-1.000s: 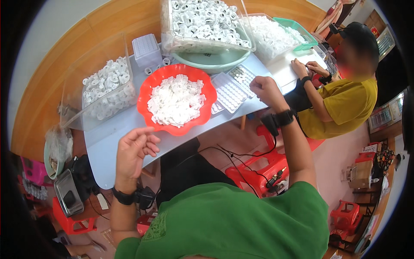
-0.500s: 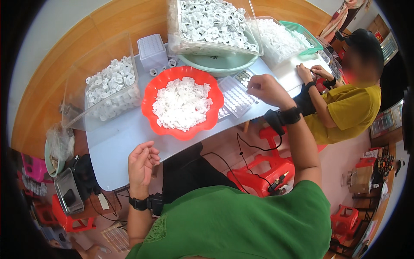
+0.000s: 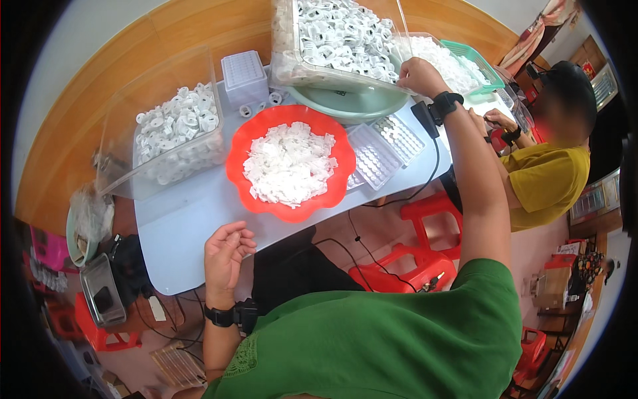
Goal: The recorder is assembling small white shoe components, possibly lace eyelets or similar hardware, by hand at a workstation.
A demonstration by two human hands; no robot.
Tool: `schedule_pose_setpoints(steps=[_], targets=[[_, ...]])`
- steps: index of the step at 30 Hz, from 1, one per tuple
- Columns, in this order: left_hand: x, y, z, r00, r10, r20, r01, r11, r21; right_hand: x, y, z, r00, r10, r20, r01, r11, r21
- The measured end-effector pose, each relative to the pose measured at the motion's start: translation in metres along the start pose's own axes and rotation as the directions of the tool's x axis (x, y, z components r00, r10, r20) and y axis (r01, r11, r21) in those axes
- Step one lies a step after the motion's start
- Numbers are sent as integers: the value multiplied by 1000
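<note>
My right hand (image 3: 423, 76) is up at the right edge of a clear plastic bin (image 3: 284, 50) heaped with white ring-shaped parts (image 3: 352, 36). Its fingers are curled inward, and whatever lies between the fingertips is hidden. The bin sits tilted on a pale green basin (image 3: 345, 103). My left hand (image 3: 229, 251) hovers at the table's front edge with loosely bent fingers and nothing in them. Beyond it stands a red scalloped bowl (image 3: 238, 153) filled with small white translucent pieces (image 3: 289, 163). White trays with rows of round holes (image 3: 375, 156) lie right of the bowl.
Another clear bin (image 3: 109, 159) of white parts stands at the left of the pale table (image 3: 173, 246). A stack of white trays (image 3: 244, 73) is behind the bowl. A co-worker (image 3: 548, 166) sits at the right. Red stools (image 3: 399, 269) and black cables (image 3: 355, 233) are below the table.
My right hand has reached farther away, from above the trays to the bin's right edge, uncovering more of the trays. The left hand has barely shifted. The whole view has turned slightly.
</note>
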State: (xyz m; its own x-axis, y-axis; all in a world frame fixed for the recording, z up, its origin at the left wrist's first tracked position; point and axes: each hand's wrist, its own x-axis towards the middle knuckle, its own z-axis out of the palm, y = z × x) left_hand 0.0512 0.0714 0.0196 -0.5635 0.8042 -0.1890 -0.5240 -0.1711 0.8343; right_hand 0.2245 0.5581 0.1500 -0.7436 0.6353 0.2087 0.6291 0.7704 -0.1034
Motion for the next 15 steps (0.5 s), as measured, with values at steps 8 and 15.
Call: schedule_pose_setpoints(steps=[8,15], targets=[[1,1,1,1000,-3,13,3,1000,3,7,13,-1,993,114,-26,-96,925,368],[0,0,1,1000,-1,15,1,1000,-7,-15,3,-22,951,287,112,-251,509,823]])
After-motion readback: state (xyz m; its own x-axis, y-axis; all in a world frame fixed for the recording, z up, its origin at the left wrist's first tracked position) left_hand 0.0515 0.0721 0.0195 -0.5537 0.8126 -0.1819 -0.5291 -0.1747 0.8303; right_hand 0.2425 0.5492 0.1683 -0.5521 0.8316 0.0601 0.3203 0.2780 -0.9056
